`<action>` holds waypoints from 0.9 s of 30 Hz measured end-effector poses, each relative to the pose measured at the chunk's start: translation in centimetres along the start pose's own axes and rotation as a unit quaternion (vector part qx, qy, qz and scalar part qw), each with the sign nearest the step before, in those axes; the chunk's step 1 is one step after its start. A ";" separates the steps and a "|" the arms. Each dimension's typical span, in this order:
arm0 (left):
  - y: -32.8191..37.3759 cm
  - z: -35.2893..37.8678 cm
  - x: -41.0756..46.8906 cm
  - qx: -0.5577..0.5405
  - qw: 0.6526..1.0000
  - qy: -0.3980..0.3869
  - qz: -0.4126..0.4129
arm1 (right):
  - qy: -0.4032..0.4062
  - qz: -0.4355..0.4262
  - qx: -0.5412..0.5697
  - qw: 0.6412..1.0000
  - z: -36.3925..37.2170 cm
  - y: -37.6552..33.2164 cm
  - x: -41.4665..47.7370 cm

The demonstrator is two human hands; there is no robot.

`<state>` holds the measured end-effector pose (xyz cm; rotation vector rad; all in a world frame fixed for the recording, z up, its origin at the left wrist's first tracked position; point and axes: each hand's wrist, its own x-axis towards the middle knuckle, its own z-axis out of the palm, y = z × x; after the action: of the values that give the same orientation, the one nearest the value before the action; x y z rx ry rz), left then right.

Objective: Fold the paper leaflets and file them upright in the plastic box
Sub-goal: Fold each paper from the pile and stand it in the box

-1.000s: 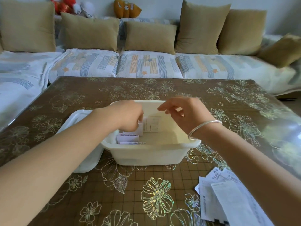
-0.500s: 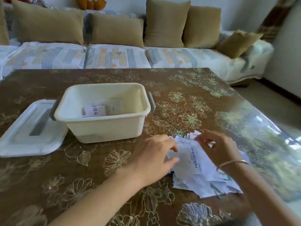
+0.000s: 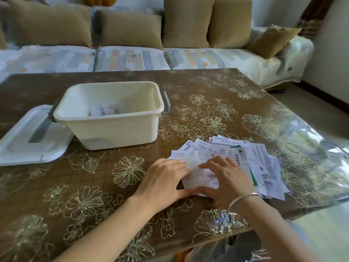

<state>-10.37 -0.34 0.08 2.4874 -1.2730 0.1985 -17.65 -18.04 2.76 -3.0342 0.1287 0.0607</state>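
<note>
A living room: a long sofa behind a brown table.
We see the sofa (image 3: 132, 57) in a pale striped cover, lined with tan cushions (image 3: 130, 31). The table (image 3: 226, 103) has a glossy top with gold flower outlines, with daylight glaring at its right edge. White wall (image 3: 330, 44) and pale floor (image 3: 321, 104) lie to the right.

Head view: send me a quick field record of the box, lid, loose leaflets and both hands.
box: cream plastic, open, on the table
filed leaflets: a few inside the box, count unclear
lid: off, flat on table, left of box
loose pile: unfolded leaflets, fanned, right of box
left hand: fingers flat on nearest leaflet
right hand: fingers flat on same leaflet
</note>
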 end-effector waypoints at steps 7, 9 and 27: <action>-0.6 -0.8 -3.3 -0.056 0.994 0.056 -0.080 | 0.098 -0.099 0.065 0.988 1.9 -1.1 -0.9; -0.7 -0.9 -4.0 -0.098 0.985 0.073 -0.125 | 0.101 -0.112 0.111 0.982 2.3 -2.3 -0.8; -3.5 -5.1 -5.7 -0.160 0.961 0.193 -0.118 | 0.149 -0.093 0.244 0.954 -0.2 -7.8 2.7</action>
<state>-10.72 7.70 2.45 2.1616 -0.7745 0.3658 -14.27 -10.54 3.65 -2.5242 -0.1068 -0.3862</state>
